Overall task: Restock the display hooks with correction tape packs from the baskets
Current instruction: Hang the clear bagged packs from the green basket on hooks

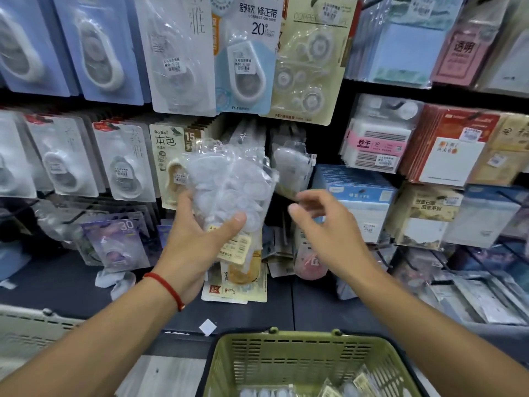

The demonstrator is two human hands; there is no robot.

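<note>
Gripping a stack of clear correction tape packs [229,187], left hand [197,239] holds it up before the hooks | right hand [329,224] beside it, fingers loose, holding nothing | green basket [303,359] below, more packs inside.

Clear correction tape packs [229,181], upright, hand-held

I take the basket [303,359] as my landmark: it sits nearest me, packs [340,389] lying in it. Beyond it runs the shelf [57,282], loose packs [237,279] on it. Behind that, hanging packs [123,161] fill the hooks.
</note>
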